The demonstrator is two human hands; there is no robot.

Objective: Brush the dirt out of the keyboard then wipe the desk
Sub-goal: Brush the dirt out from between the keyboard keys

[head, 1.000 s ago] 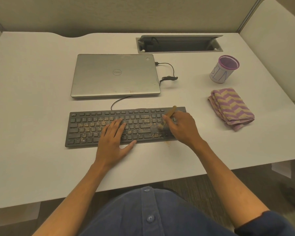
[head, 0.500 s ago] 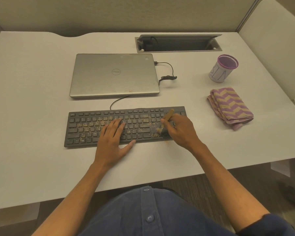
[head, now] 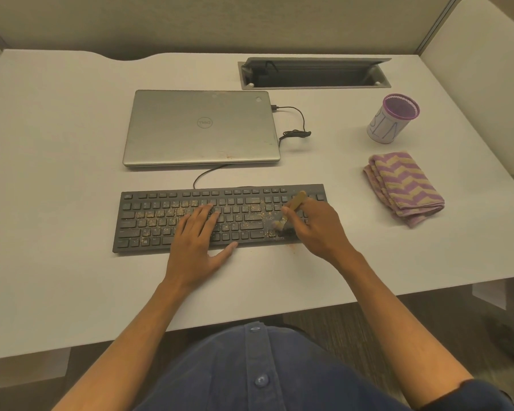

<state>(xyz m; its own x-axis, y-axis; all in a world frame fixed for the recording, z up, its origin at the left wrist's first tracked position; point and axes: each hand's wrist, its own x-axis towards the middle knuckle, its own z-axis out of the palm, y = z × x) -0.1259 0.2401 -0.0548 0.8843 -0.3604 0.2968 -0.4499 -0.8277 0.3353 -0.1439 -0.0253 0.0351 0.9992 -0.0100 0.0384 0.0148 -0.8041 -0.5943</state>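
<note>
A black keyboard (head: 149, 221) speckled with brown dirt lies on the white desk (head: 57, 173) in front of me. My left hand (head: 195, 244) rests flat on its middle keys, fingers straight, thumb at the front edge. My right hand (head: 316, 229) grips a small wooden-handled brush (head: 294, 203), its bristles down on the keys at the keyboard's right part. A little dirt lies on the desk just in front of the brush. A folded purple and tan zigzag cloth (head: 404, 186) lies to the right of the keyboard.
A closed silver laptop (head: 202, 127) sits behind the keyboard with a black cable (head: 297, 126) at its right. A purple-rimmed mesh cup (head: 392, 120) stands at the back right, behind the cloth. An open cable tray (head: 312, 74) is set into the desk's rear.
My right hand and the brush have shifted only slightly over the right end of the keyboard. My left hand has stayed in place.
</note>
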